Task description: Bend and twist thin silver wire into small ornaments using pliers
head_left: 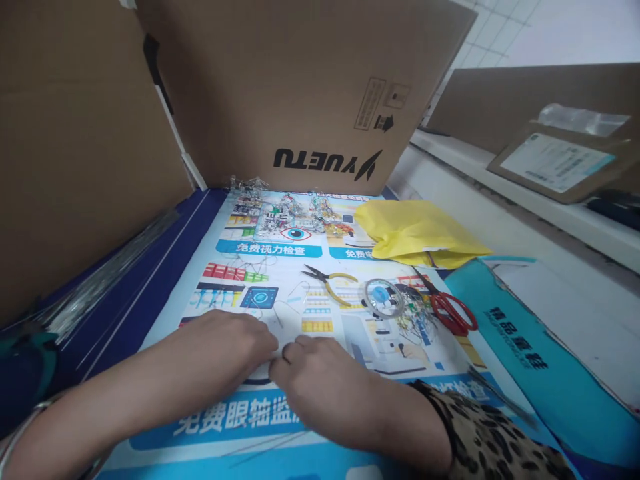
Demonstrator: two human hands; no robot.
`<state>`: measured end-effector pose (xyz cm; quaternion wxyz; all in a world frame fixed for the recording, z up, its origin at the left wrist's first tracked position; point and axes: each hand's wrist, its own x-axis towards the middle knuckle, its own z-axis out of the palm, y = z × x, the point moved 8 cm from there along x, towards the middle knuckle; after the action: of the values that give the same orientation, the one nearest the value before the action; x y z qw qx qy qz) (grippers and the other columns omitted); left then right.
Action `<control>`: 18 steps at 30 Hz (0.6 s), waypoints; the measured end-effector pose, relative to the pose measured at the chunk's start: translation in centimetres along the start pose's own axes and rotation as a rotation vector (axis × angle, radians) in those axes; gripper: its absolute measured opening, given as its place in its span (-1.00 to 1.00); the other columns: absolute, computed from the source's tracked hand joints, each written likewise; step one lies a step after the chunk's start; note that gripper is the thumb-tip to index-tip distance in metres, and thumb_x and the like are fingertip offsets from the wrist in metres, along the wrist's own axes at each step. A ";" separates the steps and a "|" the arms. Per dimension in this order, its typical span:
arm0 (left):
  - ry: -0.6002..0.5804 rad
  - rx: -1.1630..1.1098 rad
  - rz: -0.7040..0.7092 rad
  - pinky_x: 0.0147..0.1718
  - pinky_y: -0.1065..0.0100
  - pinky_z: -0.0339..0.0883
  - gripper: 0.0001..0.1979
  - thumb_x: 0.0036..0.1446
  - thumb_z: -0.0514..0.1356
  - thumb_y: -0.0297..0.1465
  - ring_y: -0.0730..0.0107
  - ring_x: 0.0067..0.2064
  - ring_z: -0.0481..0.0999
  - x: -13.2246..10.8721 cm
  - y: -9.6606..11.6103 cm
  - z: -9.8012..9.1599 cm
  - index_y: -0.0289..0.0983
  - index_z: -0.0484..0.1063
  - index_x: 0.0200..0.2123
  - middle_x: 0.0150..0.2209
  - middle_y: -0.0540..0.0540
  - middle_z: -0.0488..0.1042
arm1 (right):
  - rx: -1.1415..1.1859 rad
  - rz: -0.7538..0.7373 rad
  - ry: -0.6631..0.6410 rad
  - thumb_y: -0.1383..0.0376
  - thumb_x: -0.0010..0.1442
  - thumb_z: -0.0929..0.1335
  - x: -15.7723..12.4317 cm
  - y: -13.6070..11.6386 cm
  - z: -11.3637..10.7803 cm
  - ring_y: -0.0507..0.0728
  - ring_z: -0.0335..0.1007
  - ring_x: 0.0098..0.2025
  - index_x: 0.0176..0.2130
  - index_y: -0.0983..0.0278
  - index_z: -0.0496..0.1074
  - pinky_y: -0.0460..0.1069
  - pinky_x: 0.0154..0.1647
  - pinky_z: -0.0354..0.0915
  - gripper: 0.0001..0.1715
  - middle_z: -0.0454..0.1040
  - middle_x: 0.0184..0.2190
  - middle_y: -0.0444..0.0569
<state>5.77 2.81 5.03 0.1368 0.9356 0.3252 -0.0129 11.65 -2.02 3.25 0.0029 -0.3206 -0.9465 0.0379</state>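
Forearms fill the bottom edge: a bare left one with a bangle (23, 427) at the wrist, and a right one in a leopard-print sleeve (493, 437). Both hands lie knuckles-up on the poster (260, 417), a big printed sheet covering the table. Behind it stand cardboard boxes (310, 87), one printed YUETU upside down. A teal bag (545, 380) lies at the right edge of the poster, and a yellow bag (417, 230) sits farther back.

Left hand (220, 350) and right hand (325, 383) meet fingertip to fingertip at the poster's middle, fingers curled in and pinched together. A thin wire (273, 313) curves on the poster just beyond them; whether the fingertips actually grasp it cannot be told, since the knuckles hide the pinch.

Beyond the hands lie yellow-handled pliers (330, 283), a clear tape roll (384, 298) just to their right, and red scissors (450, 310) beside that. A bundle of straight wires (107, 273) runs along the left box wall. Small wire pieces (280, 210) cluster at the poster's far end.
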 end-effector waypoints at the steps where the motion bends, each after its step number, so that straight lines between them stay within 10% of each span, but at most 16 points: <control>1: -0.031 0.016 0.021 -0.46 0.39 0.18 -0.80 0.02 0.05 -0.53 0.34 -0.44 0.46 0.1 0.1 0.5 -0.17 0.42 -0.49 -0.46 0.02 0.51 | 0.007 0.016 -0.006 0.43 0.06 0.26 0.0 0.6 -0.1 0.07 0.24 -0.43 -0.33 0.29 0.27 -0.02 -0.49 0.09 -0.91 0.40 -0.42 -0.07; 10: -0.117 0.009 0.064 -0.61 0.38 -0.09 -0.78 0.04 0.03 -0.51 0.40 -0.61 0.32 0.5 0.4 2.9 -0.22 0.38 -0.58 -0.59 -0.01 0.45 | 0.153 0.051 -0.025 0.40 0.14 0.21 -0.2 2.7 0.2 0.02 0.25 -0.43 -0.41 0.27 0.28 -0.06 -0.48 0.02 -0.88 0.42 -0.42 -0.13; 18: -0.040 0.145 -0.004 -0.56 0.39 0.09 -0.78 -0.01 0.04 -0.61 0.29 -0.49 0.44 1.9 0.7 1.9 -0.26 0.42 -0.52 -0.50 -0.09 0.49 | 0.062 0.152 0.037 0.47 0.09 0.22 0.1 4.1 0.2 0.07 0.28 -0.40 -0.39 0.29 0.31 -0.04 -0.43 0.08 -0.87 0.41 -0.42 -0.07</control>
<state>7.77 2.94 3.14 0.0749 0.9420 0.3224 -0.0553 14.05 1.24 2.75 0.0272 -0.3919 -0.9176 0.0617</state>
